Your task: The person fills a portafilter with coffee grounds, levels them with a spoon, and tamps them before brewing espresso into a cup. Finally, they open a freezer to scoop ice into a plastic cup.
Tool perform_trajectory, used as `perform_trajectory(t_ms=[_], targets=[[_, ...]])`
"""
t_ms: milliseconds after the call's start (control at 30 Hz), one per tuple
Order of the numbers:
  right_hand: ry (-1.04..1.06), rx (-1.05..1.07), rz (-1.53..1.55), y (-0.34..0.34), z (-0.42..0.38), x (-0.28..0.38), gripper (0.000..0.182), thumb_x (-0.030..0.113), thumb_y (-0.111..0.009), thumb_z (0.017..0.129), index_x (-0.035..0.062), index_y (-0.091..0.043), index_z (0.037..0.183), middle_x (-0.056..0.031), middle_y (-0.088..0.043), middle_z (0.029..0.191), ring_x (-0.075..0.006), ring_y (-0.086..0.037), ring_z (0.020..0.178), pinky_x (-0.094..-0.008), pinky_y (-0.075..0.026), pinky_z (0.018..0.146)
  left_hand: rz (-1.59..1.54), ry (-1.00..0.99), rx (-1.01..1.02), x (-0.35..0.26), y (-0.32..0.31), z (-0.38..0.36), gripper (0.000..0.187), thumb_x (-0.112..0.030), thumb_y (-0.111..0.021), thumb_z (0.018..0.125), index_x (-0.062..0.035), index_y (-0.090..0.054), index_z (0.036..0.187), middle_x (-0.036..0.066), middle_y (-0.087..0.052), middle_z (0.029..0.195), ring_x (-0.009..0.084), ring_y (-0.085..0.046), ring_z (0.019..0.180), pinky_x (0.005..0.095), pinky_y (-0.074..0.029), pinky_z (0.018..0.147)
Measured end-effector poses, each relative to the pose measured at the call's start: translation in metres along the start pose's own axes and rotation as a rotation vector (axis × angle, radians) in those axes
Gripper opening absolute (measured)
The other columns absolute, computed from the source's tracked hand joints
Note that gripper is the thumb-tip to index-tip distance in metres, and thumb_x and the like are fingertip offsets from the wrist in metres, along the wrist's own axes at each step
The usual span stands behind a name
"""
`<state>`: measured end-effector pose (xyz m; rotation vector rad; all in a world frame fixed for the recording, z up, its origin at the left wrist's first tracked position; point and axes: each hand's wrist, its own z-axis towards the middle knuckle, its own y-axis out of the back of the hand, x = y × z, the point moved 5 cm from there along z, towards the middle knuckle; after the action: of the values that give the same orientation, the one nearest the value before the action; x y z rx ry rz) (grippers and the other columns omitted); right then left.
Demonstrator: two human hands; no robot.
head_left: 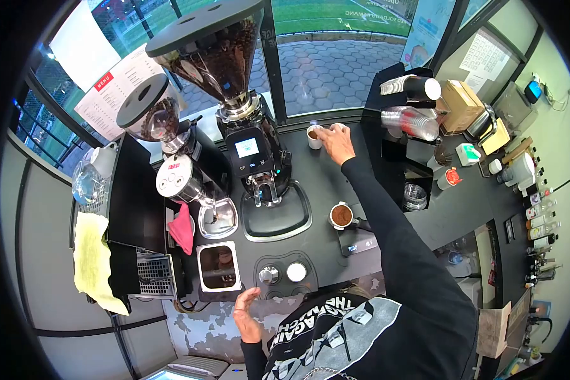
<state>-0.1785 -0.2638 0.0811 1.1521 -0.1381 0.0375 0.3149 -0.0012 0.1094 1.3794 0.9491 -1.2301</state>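
My right hand (337,143) reaches far across the dark counter, its fingers closed at the rim of a small white cup (314,140) with brown contents. The fingertips partly cover the cup. A portafilter (342,216) heaped with ground coffee rests on a small scale (359,246) with a lit display, below my right forearm. Nearer my body, my left hand (247,315) hovers in front of the counter edge, fingers loosely apart and holding nothing. Closest to it are a metal tamper (269,274) and a round white-topped tool (296,272), both standing in a dark mat (284,258).
A tall black grinder (250,152) and a smaller grinder (177,177) stand left of centre. A metal knock bin (219,266) and a pink cloth (182,229) are at the left. Stacked cups (411,123) lie at the right, and bottles (541,228) line the far right.
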Motion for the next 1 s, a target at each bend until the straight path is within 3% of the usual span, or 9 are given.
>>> perform_trajectory(t_ms=[200,267,333,400,467,600,700,833,1000], targets=[[0.019,-0.002,-0.151,-0.015,-0.014,-0.003,0.076,0.01,-0.07,0.087,0.0423,-0.046,0.151,-0.0068,-0.027,0.168,-0.0364,-0.035,0.147,-0.0674,-0.027,0.11,-0.001,0.003,-0.04,0.001,0.013,0.012,0.1,-0.081,-0.013,0.099,0.0035,-0.059,0.128,0.017,-0.068,0.121,0.0287,-0.065,0.116,0.0421,-0.047,0.106],[0.022,-0.007,-0.233,-0.008,-0.019,-0.003,0.082,0.002,-0.065,0.087,0.0392,-0.04,0.156,-0.0112,-0.024,0.169,-0.0392,-0.032,0.149,-0.0696,-0.027,0.109,-0.014,0.036,-0.06,-0.001,0.011,0.011,0.102,-0.082,-0.014,0.097,0.0039,-0.058,0.129,0.018,-0.068,0.122,0.0299,-0.065,0.116,0.0425,-0.046,0.107],[-0.03,-0.058,-0.15,0.029,-0.033,0.006,0.084,-0.003,-0.062,0.084,0.0287,-0.038,0.158,-0.0157,-0.024,0.169,-0.0414,-0.031,0.149,-0.0677,-0.03,0.109,0.003,0.028,-0.044,-0.006,0.006,0.013,0.104,-0.084,-0.016,0.096,0.0054,-0.058,0.129,0.02,-0.068,0.121,0.0312,-0.065,0.116,0.0435,-0.045,0.109],[-0.045,-0.104,0.33,0.06,-0.065,0.002,0.063,-0.002,-0.056,0.09,0.0068,-0.044,0.152,-0.0233,-0.046,0.149,-0.0443,-0.047,0.134,-0.0535,-0.043,0.107,-0.013,0.024,-0.031,-0.005,-0.001,0.014,0.104,-0.083,-0.015,0.096,0.0059,-0.057,0.13,0.02,-0.068,0.12,0.0313,-0.065,0.116,0.0439,-0.045,0.109],[-0.102,0.012,0.584,0.075,-0.113,-0.001,0.049,0.004,-0.054,0.097,0.003,-0.049,0.146,-0.025,-0.054,0.137,-0.0443,-0.053,0.126,-0.0507,-0.045,0.105,-0.029,-0.007,-0.011,-0.001,-0.014,0.017,0.101,-0.08,-0.014,0.099,0.0061,-0.058,0.13,0.02,-0.068,0.121,0.0308,-0.065,0.116,0.0436,-0.045,0.109],[-0.112,0.211,0.611,0.098,-0.223,0.027,0.052,0.029,-0.064,0.1,-0.002,-0.053,0.141,-0.0222,-0.056,0.135,-0.0405,-0.052,0.128,-0.0499,-0.044,0.106,-0.042,-0.075,0.093,-0.007,-0.063,0.026,0.085,-0.066,-0.02,0.107,0.0063,-0.055,0.137,0.02,-0.067,0.122,0.0313,-0.065,0.119,0.0437,-0.045,0.111],[-0.136,0.331,0.399,0.099,-0.255,0.036,0.068,0.043,-0.077,0.088,-0.0009,-0.058,0.136,-0.0178,-0.056,0.134,-0.0351,-0.047,0.13,-0.0487,-0.039,0.106,-0.092,-0.147,0.263,-0.008,-0.125,0.04,0.062,-0.044,-0.033,0.112,0.0052,-0.047,0.146,0.022,-0.06,0.135,0.031,-0.058,0.131,0.0439,-0.04,0.115],[-0.014,0.285,0.307,0.084,-0.251,0.035,0.038,0.036,-0.072,0.093,0.0039,-0.063,0.111,-0.0128,-0.063,0.106,-0.0326,-0.056,0.107,-0.0462,-0.038,0.095,0.115,-0.209,0.333,-0.018,-0.201,0.067,0.057,-0.037,-0.04,0.112,0.0027,-0.038,0.153,0.022,-0.038,0.158,0.0344,-0.037,0.149,0.0446,-0.031,0.121],[0.198,0.197,0.478,0.074,-0.252,0.026,0.04,0.038,-0.071,0.094,0.0026,-0.062,0.112,-0.0144,-0.062,0.105,-0.0347,-0.058,0.103,-0.0463,-0.041,0.094,0.367,-0.335,0.076,0.001,-0.243,0.092,0.062,-0.037,-0.034,0.112,0.0017,-0.027,0.16,0.021,-0.029,0.165,0.0361,-0.025,0.154,0.0441,-0.02,0.126]])
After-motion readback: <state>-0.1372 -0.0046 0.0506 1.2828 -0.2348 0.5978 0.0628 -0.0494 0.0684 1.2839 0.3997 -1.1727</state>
